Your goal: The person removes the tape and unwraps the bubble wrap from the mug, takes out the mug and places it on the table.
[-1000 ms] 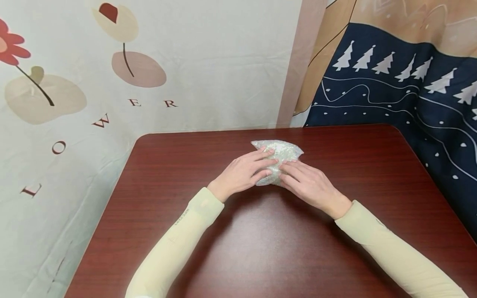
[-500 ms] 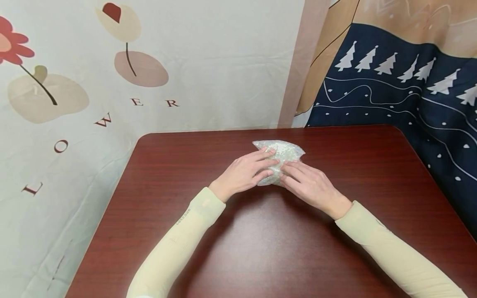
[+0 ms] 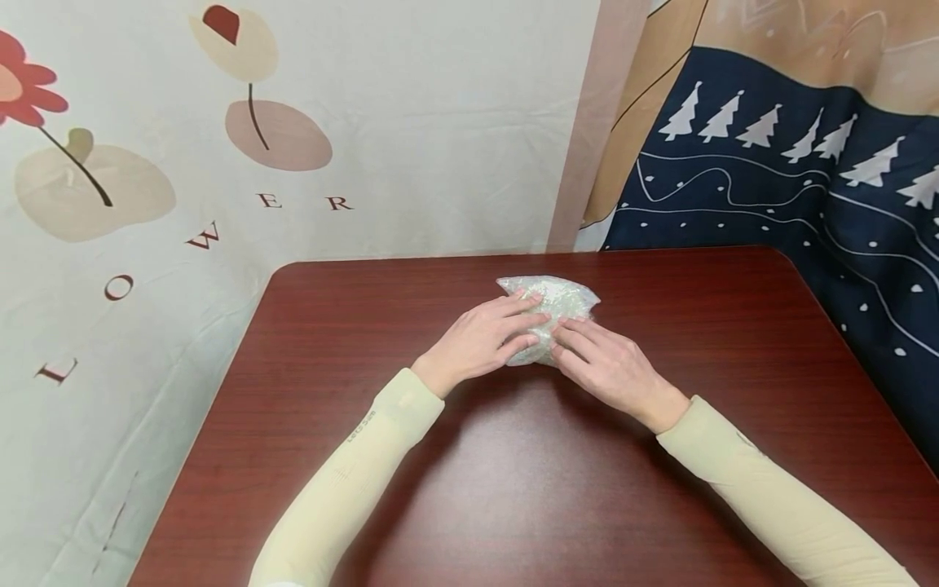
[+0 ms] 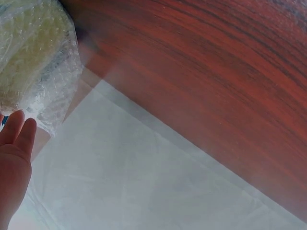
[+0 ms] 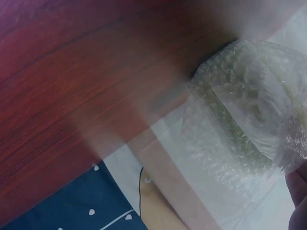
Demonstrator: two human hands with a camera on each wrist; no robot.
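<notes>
A bundle of clear bubble wrap [image 3: 561,300] lies on the table toward its far edge. Something pale yellow-green shows through the layers, but its kind cannot be made out. My left hand [image 3: 477,338] rests on the bundle's left side with fingers extended; in the left wrist view its fingertips [image 4: 29,125] touch the wrap's edge [image 4: 55,103]. From the right, my right hand [image 3: 612,363] lays relaxed fingers on the near right part. The right wrist view shows the wrap [image 5: 240,110] close up, with only a dark bit of the hand [image 5: 298,191] at the edge.
The dark red wood-grain table [image 3: 513,489] has rounded far corners. Behind it hangs a white cloth with flower prints [image 3: 440,163]; at the right is a dark blue cloth with white trees [image 3: 741,179]. Pale yellow sleeves [image 3: 345,481] cover both forearms.
The head view has shifted very slightly. Both hands and the bubble wrap bundle stay practically where they were.
</notes>
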